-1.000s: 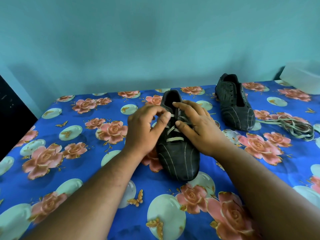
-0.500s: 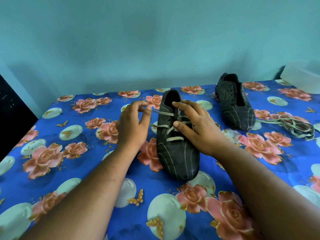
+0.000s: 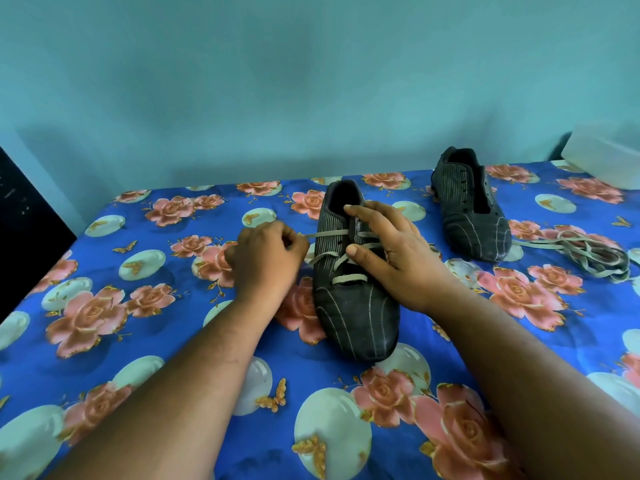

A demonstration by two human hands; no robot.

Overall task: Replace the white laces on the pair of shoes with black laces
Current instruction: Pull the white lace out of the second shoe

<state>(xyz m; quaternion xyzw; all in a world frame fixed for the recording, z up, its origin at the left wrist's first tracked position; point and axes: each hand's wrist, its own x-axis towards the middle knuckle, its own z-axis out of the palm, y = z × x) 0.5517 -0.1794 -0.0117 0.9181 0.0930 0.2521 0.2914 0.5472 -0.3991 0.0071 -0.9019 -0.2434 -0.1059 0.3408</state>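
A black striped shoe point(image 3: 353, 306) lies in the middle of the floral cloth, toe toward me, with a white lace point(image 3: 346, 279) still threaded through its lower eyelets. My left hand point(image 3: 266, 261) is just left of the shoe and pinches a loose end of the white lace point(image 3: 325, 234), stretched out sideways from an upper eyelet. My right hand point(image 3: 391, 251) rests on the shoe's right side, fingers spread over the tongue and laces. A second black shoe point(image 3: 471, 209) without laces lies at the back right. Beside it is a tangled heap of laces point(image 3: 588, 254).
The blue cloth with pink roses point(image 3: 138, 306) covers the whole surface up to a teal wall. A white box point(image 3: 606, 154) sits at the far right corner. A dark object point(image 3: 24, 237) borders the left edge.
My left hand has moved left, away from the shoe, drawing the white lace out of the upper eyelets. My right hand has stayed on the shoe.
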